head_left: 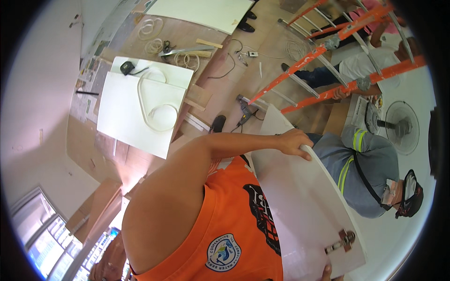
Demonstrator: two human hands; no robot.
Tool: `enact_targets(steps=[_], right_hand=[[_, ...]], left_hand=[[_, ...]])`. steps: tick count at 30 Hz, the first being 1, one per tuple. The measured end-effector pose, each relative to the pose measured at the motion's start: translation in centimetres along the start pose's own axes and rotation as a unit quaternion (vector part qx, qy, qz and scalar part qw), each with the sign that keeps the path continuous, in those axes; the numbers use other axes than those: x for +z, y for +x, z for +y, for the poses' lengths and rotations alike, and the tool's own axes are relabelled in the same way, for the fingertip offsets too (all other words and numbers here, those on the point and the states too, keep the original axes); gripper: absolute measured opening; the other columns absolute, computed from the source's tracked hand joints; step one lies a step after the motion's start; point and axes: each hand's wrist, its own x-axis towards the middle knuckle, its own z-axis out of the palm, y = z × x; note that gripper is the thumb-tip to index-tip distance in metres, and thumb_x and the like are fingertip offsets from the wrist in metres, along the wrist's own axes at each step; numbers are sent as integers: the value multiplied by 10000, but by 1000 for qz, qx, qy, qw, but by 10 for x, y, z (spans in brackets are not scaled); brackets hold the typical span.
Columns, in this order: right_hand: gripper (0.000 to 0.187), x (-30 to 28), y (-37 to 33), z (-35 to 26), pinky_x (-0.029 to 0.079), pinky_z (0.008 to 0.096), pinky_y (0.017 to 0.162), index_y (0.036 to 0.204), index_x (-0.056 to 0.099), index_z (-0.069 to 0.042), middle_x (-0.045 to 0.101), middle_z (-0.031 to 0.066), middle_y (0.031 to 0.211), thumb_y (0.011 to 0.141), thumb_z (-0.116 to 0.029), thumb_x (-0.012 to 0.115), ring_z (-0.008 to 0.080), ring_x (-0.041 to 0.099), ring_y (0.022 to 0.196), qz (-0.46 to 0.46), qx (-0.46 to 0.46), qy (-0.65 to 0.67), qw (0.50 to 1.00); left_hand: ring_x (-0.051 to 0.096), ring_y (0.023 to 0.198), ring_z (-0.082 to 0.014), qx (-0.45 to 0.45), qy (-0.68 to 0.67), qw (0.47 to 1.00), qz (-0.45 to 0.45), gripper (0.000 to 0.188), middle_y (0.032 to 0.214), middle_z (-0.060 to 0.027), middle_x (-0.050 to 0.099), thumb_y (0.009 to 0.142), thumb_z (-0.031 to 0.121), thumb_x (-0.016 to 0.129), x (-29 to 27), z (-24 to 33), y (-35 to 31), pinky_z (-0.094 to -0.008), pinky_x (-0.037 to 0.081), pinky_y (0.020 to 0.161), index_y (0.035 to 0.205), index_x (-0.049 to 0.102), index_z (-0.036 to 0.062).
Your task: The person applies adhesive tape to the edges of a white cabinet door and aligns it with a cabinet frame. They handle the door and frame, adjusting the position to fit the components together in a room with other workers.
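My left arm reaches across the orange shirt. My left hand (pixel 296 143) is closed over the long edge of a white panel (pixel 300 187), which looks like a cabinet door, with the thumb on its face. A metal hinge (pixel 346 240) with a brownish mounting part is fixed near the panel's lower corner. At the bottom edge, a small part of my right hand (pixel 329 273) shows, its fingers bent against the panel's lower edge; the rest is cut off by the picture. The panel stands tilted beside the body.
A co-worker in a grey top with yellow stripes (pixel 361 164) bends close behind the panel. Orange ladders (pixel 323 51), a power drill (pixel 246 111) and a fan (pixel 402 127) are beyond. White boards (pixel 122 98) with coiled edging strip (pixel 161 117) and a tape measure (pixel 127 68) lie left.
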Motion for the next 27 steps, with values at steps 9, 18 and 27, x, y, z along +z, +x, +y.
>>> enact_targets(steps=[9,18,27], right_hand=[[584,-8,86,88,530,460,872,1199,582,132,658,241,1143,793,-213,822,327,647,973,189,-112,123,968],[599,82,217,154,541,455,875,1215,572,127,643,240,1167,789,-205,831,318,647,983,188,-113,292,931],[616,248,295,136,551,450,878,1231,561,123,628,240,1192,785,-198,840,309,647,994,95,-63,429,896]], left_hand=[[645,779,-350,48,141,978,143,590,768,-104,662,686,645,814,-76,129,53,-455,466,733,795,691,78],[702,771,-286,130,319,899,272,621,778,-68,725,557,677,864,-158,181,63,-399,490,810,778,767,105],[687,879,-226,65,468,854,220,619,906,-37,747,618,635,860,-295,160,55,-377,424,985,887,771,84]])
